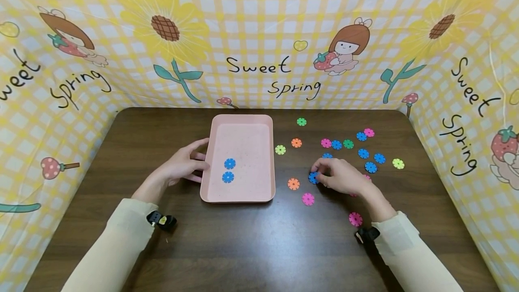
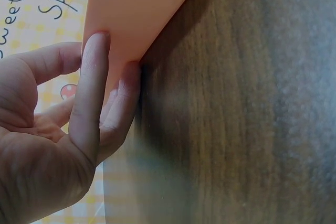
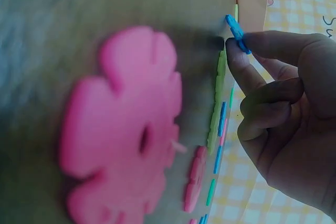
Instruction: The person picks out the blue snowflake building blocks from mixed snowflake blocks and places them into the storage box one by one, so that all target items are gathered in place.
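My right hand (image 1: 340,175) pinches a blue flower-shaped disc (image 1: 313,177) between thumb and fingertips, right of the pink tray (image 1: 243,196). The right wrist view shows that blue disc (image 3: 237,34) tilted on edge at the fingertips, its other fingers curled inward. At the tray's left side, my left hand (image 1: 182,163) rests with extended fingers touching the rim and outer wall. Close up in the left wrist view, the left hand (image 2: 68,114) lies against the tray's wall (image 2: 136,9). Inside the tray are two blue discs, the upper one (image 1: 229,163) above the lower one (image 1: 228,177).
Several more discs lie right of the tray, including an orange disc (image 1: 293,184), a pink disc (image 1: 308,199), a yellow-green disc (image 1: 398,163) and a green disc (image 1: 302,121). Beneath everything is a dark wooden table (image 1: 259,247). Yellow checked cloth (image 1: 259,26) hangs around it.
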{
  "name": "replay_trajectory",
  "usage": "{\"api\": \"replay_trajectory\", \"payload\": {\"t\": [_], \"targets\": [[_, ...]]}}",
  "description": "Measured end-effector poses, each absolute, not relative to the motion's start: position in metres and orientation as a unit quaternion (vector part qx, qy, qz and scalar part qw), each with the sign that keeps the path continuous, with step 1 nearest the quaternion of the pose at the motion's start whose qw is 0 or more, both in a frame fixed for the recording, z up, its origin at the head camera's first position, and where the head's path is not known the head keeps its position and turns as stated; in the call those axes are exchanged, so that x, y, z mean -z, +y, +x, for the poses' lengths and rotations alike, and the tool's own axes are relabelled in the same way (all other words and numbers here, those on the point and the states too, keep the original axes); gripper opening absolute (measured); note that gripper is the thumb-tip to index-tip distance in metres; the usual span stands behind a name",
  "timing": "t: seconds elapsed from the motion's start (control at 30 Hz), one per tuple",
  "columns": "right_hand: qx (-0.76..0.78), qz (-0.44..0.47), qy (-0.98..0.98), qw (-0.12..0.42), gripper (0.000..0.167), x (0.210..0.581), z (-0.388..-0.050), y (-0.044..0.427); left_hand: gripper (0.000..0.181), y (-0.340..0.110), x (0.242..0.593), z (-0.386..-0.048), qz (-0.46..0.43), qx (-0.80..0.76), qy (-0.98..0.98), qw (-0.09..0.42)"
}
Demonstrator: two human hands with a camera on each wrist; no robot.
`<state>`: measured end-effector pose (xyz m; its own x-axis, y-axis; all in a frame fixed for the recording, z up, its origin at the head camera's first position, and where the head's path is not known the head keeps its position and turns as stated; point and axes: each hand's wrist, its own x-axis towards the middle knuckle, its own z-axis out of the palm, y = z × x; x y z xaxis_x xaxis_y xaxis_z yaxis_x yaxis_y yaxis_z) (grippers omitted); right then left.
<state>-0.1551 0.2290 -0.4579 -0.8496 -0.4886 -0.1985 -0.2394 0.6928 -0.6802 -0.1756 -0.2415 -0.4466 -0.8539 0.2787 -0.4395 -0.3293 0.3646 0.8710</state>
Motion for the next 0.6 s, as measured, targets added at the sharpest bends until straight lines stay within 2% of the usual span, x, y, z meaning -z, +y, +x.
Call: {"api": "replay_trajectory", "payload": {"t": [0.17, 0.3, 0.6], "targets": [[0.344, -0.205, 0.898, 0.183, 0.011, 0.455, -0.157, 0.227, 0.089, -0.241, 0.446, -0.175, -0.018, -0.563, 0.781, 0.27], [0.347, -0.208, 0.898, 0.174, 0.014, 0.453, -0.159, 0.224, 0.089, -0.242, 0.447, -0.176, -0.018, -0.562, 0.782, 0.27], [0.376, -0.218, 0.88, 0.19, 0.022, 0.447, -0.164, 0.213, 0.089, -0.244, 0.449, -0.177, -0.01, -0.566, 0.778, 0.272]]}}
